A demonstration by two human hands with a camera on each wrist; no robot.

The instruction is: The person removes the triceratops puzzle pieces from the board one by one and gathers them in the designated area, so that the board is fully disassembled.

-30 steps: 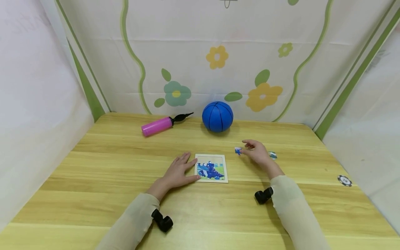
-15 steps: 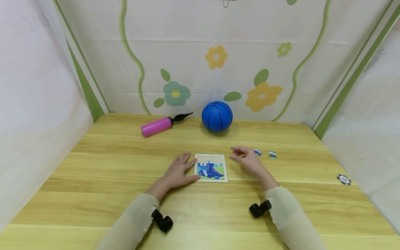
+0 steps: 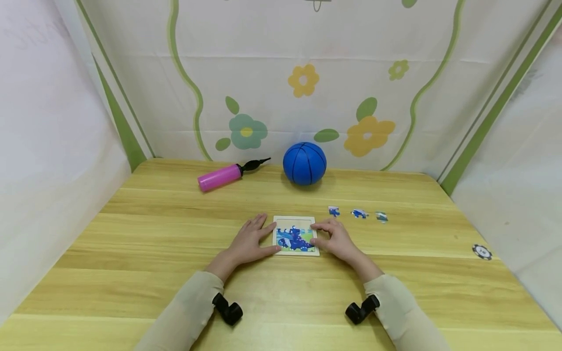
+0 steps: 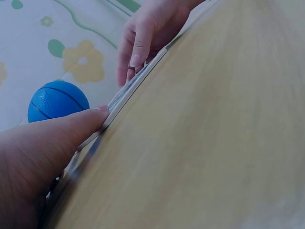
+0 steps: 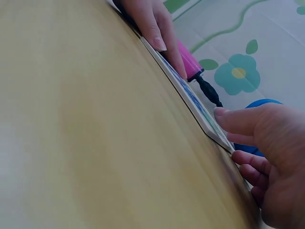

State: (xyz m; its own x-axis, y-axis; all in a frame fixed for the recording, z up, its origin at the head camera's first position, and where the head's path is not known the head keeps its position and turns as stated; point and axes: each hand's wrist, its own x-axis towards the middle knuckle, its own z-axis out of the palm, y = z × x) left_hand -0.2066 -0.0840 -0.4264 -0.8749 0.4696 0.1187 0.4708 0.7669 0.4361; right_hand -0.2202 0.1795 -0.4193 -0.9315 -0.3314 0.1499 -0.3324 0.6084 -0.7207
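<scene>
A small square jigsaw puzzle point(image 3: 295, 236) with a pale frame and a blue dinosaur picture lies on the wooden table; a bare beige strip shows along its far side. My left hand point(image 3: 248, 241) rests flat at its left edge, thumb and index fingertip on the frame. Over the right edge, my right hand point(image 3: 337, 240) has its thumb and index finger spread, and its other fingers bend loosely in the right wrist view. Three loose puzzle pieces lie in a row beyond that hand: a left piece point(image 3: 334, 211), a middle piece point(image 3: 360, 213) and a right piece point(image 3: 381, 217).
A blue ball point(image 3: 305, 164) sits at the back of the table against a flowered curtain. Left of it lies a pink hand pump point(image 3: 220, 177) with a black nozzle. Toward the right table edge is a round black-and-white chip point(image 3: 482, 252).
My right hand has come away from the loose pieces, moving left and nearer to the puzzle's right edge. All three pieces now show. My left hand has stayed in place.
</scene>
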